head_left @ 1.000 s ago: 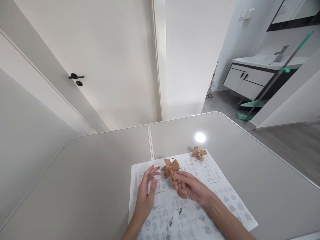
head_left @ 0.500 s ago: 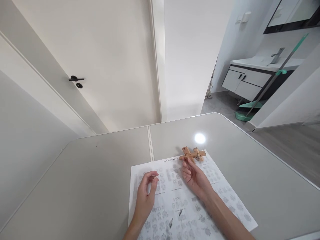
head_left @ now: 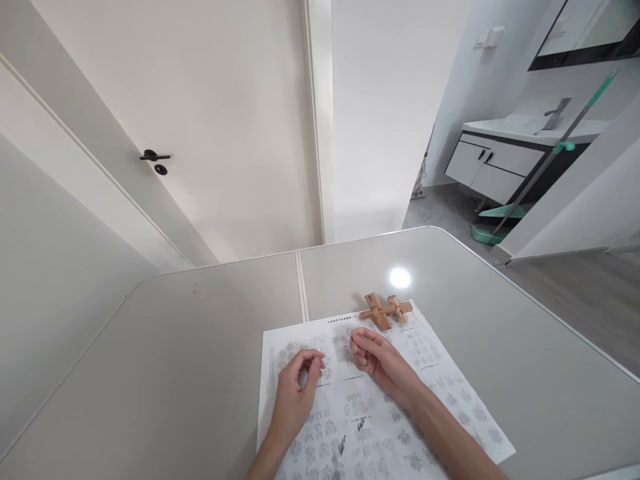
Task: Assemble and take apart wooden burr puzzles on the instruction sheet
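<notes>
A wooden plane-shaped assembly (head_left: 383,312) made of interlocking blocks, with dark marks on some of them, lies across the top edge of a printed sheet (head_left: 360,440). Just below it, over the paper, my right hand (head_left: 380,363) has its fingers curled and its thumb pressed against the index finger, apart from the wood. My left hand (head_left: 297,383) hovers above the sheet's left part, its thumb tip meeting the bent fingers. Nothing shows in either hand. My hands and right forearm cover parts of the printed diagrams.
The grey table (head_left: 175,360) has a seam and a bright reflected light spot. Behind it are a white door with a black handle (head_left: 155,156) and a wall. At the right, a washbasin cabinet (head_left: 493,163) and a green dustpan (head_left: 487,233) stand in another room.
My right hand has come away from the wooden assembly, moving down and left. My left hand has shifted slightly right, and its thumb and fingers have closed together. The assembly stays in place.
</notes>
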A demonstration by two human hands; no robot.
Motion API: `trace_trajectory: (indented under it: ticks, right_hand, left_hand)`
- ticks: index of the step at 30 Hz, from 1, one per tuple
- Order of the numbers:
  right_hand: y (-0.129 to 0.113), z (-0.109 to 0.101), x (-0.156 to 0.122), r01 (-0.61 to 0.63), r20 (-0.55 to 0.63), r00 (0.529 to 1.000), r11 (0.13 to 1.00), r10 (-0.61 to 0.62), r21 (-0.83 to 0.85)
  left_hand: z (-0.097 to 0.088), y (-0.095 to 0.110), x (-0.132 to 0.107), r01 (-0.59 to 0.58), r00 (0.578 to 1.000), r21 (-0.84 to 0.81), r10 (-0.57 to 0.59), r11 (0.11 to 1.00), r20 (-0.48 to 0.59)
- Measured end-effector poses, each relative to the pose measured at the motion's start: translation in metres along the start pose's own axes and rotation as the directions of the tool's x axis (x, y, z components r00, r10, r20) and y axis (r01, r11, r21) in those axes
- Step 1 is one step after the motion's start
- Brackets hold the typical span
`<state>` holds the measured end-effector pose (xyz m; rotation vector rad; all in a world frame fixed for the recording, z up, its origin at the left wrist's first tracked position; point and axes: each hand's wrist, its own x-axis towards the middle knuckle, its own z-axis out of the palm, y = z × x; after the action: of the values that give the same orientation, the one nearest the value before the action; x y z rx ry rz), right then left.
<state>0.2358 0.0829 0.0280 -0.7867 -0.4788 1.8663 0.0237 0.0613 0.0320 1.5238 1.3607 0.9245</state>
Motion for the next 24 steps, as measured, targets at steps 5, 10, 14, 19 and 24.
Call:
trace_trajectory:
  ticks: [5,10,14,19,24]
  right_hand:
    - [0.002,-0.002,0.001,0.003,-0.011,1.0,1.0,-0.003,-0.005]
    - [0.003,-0.003,0.003,-0.005,-0.029,1.0,1.0,0.005,0.004]
    - [0.003,-0.003,0.003,-0.013,-0.032,0.999,1.0,0.014,0.011]
    - [0.008,-0.007,0.007,-0.007,-0.013,1.0,1.0,0.007,0.01]
    - [0.011,-0.012,0.011,-0.008,0.007,1.0,1.0,0.008,0.008]
  left_hand:
    - [0.0,-0.003,0.0,-0.013,1.0,0.033,0.013,0.999,0.004]
    - [-0.016,-0.008,0.011,-0.036,0.999,0.088,0.036,0.995,0.005]
    - [-0.048,-0.016,0.039,-0.027,0.997,0.141,0.037,0.99,-0.07]
    - [-0.086,-0.029,0.076,-0.026,0.98,0.128,0.051,0.991,-0.193]
    - [-0.094,-0.035,0.083,-0.046,0.973,0.088,0.064,0.995,-0.22]
